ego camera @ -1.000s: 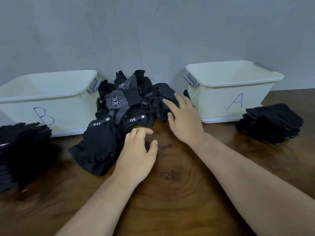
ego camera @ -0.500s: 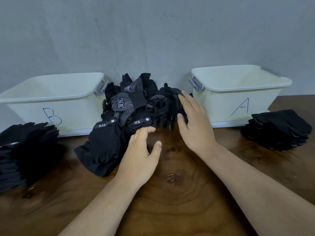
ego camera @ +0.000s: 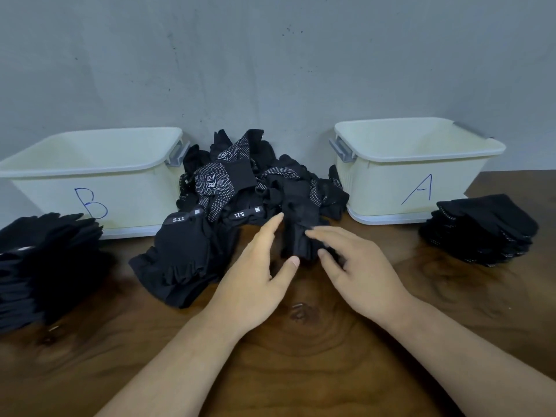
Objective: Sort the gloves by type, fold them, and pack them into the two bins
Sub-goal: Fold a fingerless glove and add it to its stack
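Observation:
A loose pile of black gloves [ego camera: 228, 182] lies against the wall between two cream bins, some dotted with white grip, some labelled 5.11 [ego camera: 180, 248]. Bin B [ego camera: 126, 188] stands to the left, bin A [ego camera: 388, 185] to the right; no gloves show inside either. One plain black glove [ego camera: 296, 224] has come forward off the pile's front edge. My right hand [ego camera: 361, 266] pinches it from the right between fingers and thumb. My left hand [ego camera: 258, 281] is beside it with straight fingers, its thumb tip touching the glove's lower edge.
A stack of folded black gloves [ego camera: 45, 260] sits at the left in front of bin B. Another stack of dotted black gloves [ego camera: 487, 227] sits at the right beside bin A. The brown wooden table [ego camera: 301, 356] runs toward me; a grey wall stands behind.
My right hand has drawn a black glove from the pile's right side toward me and to the centre. My left hand has shifted right to meet it.

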